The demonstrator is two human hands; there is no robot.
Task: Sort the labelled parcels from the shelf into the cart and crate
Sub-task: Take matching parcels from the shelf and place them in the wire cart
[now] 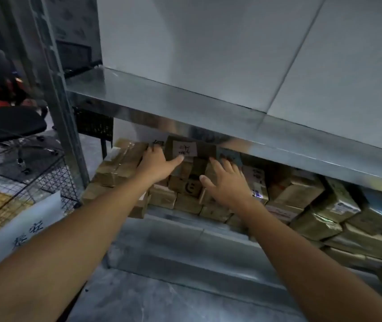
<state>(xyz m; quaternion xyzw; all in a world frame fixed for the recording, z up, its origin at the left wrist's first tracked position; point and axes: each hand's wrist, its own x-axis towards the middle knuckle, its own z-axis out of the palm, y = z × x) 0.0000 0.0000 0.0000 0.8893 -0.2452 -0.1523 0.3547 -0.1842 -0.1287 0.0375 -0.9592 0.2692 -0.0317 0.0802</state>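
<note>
Several brown cardboard parcels are stacked on the lower metal shelf [185,233], under an upper shelf board [208,112]. One parcel [206,149] with a white handwritten label sits tilted on top of the stack. My left hand [156,165] rests against that parcel's left side, thumb touching the label, fingers spread. My right hand [226,182] lies flat with fingers apart on the boxes just to the right, over a box marked with a black smiley [188,185]. Neither hand has closed around anything. More taped parcels [313,205] fill the shelf to the right.
A black wire-mesh cart [22,182] with a white handwritten sign [22,226] stands at the left, beside the shelf's grey upright [69,135]. Behind it is a black office chair [4,122]. Grey floor lies below the shelf.
</note>
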